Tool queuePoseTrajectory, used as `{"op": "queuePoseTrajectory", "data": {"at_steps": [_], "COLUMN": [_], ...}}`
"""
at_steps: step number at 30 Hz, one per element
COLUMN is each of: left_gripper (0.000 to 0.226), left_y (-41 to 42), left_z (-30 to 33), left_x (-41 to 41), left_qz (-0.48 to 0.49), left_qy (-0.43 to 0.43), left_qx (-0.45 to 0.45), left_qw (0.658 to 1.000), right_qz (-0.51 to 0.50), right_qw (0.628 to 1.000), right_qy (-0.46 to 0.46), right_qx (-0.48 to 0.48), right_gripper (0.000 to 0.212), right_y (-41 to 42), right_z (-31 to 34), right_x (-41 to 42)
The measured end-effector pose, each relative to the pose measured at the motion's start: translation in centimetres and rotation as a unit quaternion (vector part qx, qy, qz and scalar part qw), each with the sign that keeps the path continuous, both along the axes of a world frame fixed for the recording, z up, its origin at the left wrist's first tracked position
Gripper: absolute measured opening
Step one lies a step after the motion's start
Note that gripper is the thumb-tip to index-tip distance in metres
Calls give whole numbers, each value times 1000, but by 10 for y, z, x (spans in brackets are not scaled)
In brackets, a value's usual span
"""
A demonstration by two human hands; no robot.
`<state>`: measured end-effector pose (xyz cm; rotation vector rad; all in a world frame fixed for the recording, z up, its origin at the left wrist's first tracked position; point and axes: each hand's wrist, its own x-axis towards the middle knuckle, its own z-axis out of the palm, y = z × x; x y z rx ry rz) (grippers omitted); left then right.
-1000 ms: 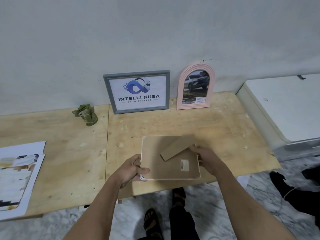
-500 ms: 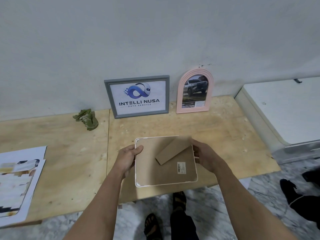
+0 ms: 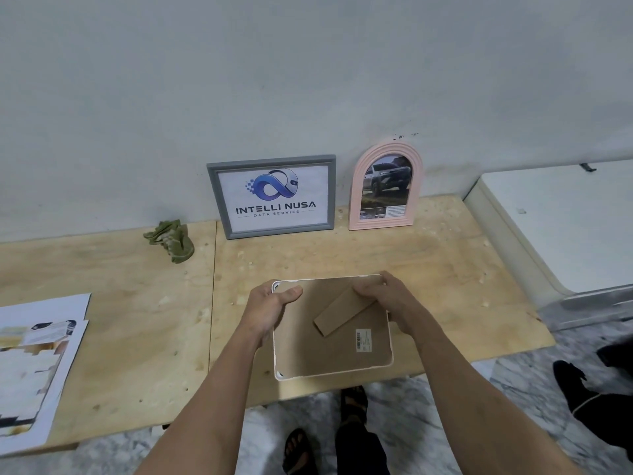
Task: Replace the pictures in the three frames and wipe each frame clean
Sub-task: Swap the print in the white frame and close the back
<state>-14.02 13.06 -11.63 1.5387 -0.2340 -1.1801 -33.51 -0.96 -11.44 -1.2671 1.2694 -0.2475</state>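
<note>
Head view, step: we judge the backing must come off next, so we brace both sides and lift evenly, sparing the cardboard stand.
White frame (image 3: 333, 370): face down at the surface's (image 3: 445, 269) near edge; thin rounded rim, matte brown backing.
Left hand (image 3: 270, 311): fingers curled round the frame's left edge.
Right hand (image 3: 387, 296): fingers curled on the upper right corner.
Cloth (image 3: 171, 240): crumpled, green, farther left.
Grey frame (image 3: 270, 196): rectangular, leaning on the wall.
Pink frame (image 3: 385, 186): arched, ribbed, beside it.
</note>
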Motion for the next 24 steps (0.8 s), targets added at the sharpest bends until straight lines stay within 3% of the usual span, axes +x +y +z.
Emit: {"op": "queuePoseTrajectory", "data": {"at_steps": [10, 14, 16, 19, 22, 24], "left_gripper": [9, 20, 22, 21, 24, 24], "left_y": [-4, -3, -3, 2, 17, 26], "left_z": [4, 3, 1, -2, -8, -15], "left_x": [4, 19, 26, 32, 33, 32], "left_qz": [3, 30, 32, -17, -127, -123], "left_qy": [-12, 11, 27, 56, 19, 28], "left_qx": [6, 7, 8, 3, 55, 60], "left_qw": [1000, 999, 999, 998, 990, 990], "right_qz": [-38, -9, 6, -19, -68, -49], "right_qw": [997, 992, 989, 992, 990, 989], "right_qy": [20, -108, -127, -112, -117, -129], "right_qx": [-61, 60, 76, 57, 47, 52], "right_gripper": [29, 27, 26, 29, 30, 34], "right_y": [-3, 0, 1, 0, -7, -8], "right_z": [-2, -2, -6, -10, -8, -5], "right_x": [15, -1, -9, -12, -17, -21]}}
